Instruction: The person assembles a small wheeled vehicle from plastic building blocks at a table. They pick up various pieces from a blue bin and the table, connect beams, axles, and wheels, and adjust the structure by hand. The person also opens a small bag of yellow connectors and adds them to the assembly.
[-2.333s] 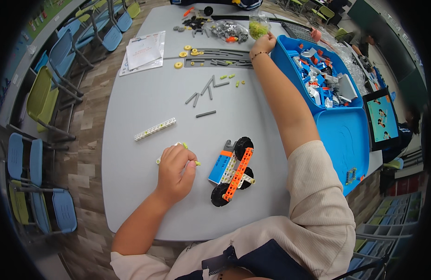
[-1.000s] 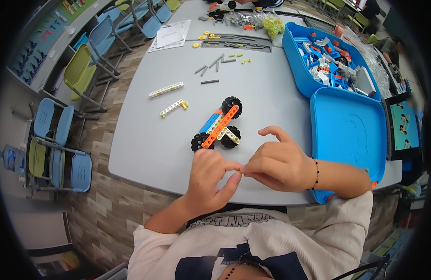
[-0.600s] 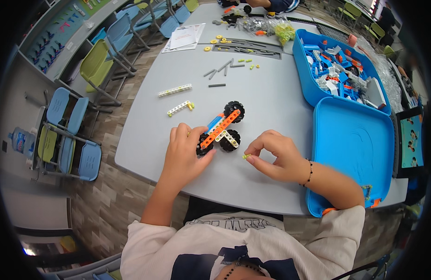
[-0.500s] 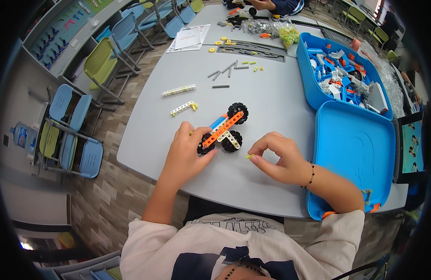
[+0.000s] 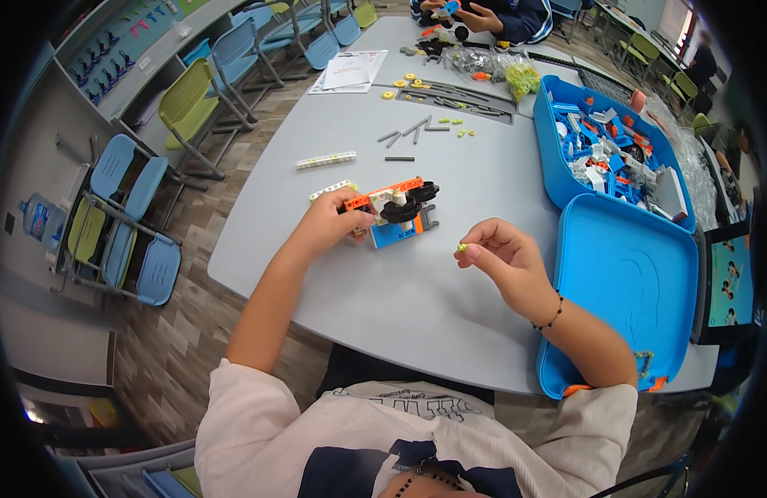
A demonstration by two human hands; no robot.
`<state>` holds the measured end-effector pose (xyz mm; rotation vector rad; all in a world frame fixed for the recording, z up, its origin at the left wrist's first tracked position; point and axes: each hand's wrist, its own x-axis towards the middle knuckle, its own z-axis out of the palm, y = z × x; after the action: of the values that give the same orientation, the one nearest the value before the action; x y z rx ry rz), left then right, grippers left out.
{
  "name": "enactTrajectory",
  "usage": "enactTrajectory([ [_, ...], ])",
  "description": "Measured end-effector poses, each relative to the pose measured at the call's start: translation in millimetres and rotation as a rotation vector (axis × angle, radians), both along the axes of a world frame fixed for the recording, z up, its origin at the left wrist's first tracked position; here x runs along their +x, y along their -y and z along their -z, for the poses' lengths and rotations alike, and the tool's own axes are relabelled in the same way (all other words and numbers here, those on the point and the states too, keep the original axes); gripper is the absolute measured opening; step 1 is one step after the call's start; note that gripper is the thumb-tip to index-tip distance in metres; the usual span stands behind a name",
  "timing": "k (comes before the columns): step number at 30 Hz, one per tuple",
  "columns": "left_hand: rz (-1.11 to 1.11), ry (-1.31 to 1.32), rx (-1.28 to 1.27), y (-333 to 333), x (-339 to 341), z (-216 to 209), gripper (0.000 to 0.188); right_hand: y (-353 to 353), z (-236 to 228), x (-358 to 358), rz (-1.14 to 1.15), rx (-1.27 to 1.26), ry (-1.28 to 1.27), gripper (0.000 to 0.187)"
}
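A small toy car (image 5: 396, 209) built of orange, blue and grey bricks with black wheels rests on the grey table (image 5: 416, 290). My left hand (image 5: 329, 222) grips its left end, beside a white studded beam (image 5: 332, 189). My right hand (image 5: 501, 257) hovers to the right of the car, with a tiny yellow-green peg (image 5: 463, 246) pinched between thumb and forefinger.
A blue parts box (image 5: 609, 153) full of bricks and its open lid (image 5: 628, 290) lie at the right, a tablet (image 5: 730, 282) beyond. Loose grey and yellow parts (image 5: 416, 129), another white beam (image 5: 325, 159), a paper sheet (image 5: 348, 70) and another person's hands (image 5: 474, 12) are farther back. Chairs (image 5: 122, 224) stand left.
My left hand has lifted and turned the car, so it now lies level with its wheels toward the right. My right hand drew away to the right with the peg.
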<state>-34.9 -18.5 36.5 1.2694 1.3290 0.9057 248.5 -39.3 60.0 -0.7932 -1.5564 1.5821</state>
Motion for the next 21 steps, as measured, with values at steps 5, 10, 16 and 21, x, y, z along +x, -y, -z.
enactTrajectory([
  [5,0.144,0.104,-0.209,-27,-1,-1,0.025,-2,-4,2,0.020,-0.104,-0.089,0.012],
  [10,0.295,0.023,-0.279,-50,12,-2,0.026,-8,-2,4,0.102,-0.186,-0.128,0.014],
  [16,0.111,-0.484,-0.064,-28,25,1,0.031,-14,-1,8,0.186,-0.278,-0.255,0.013],
  [21,0.039,-0.685,0.065,23,24,1,0.038,-16,-2,9,0.216,-0.345,-0.255,0.014],
])
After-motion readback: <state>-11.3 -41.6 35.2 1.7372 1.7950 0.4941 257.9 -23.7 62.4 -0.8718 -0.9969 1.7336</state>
